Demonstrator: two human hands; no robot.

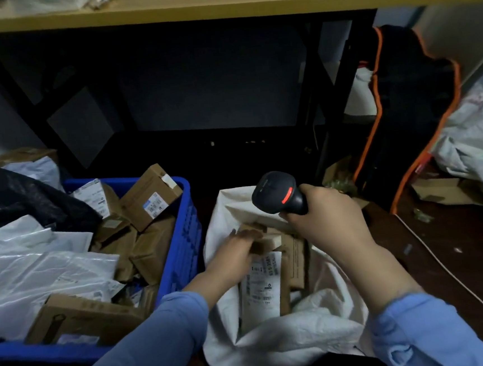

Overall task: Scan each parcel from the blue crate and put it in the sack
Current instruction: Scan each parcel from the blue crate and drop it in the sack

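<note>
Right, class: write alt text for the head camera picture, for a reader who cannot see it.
A person's left hand reaches a small box inside an open white sack, above a labelled parcel, while the right hand grips a black scanner. A blue crate holding boxes stands to the left.

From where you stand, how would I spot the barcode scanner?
Find the white sack beside the blue crate. Just above its opening, the right hand grips the barcode scanner: black, with a red band, unlike the brown parcels below.
</note>
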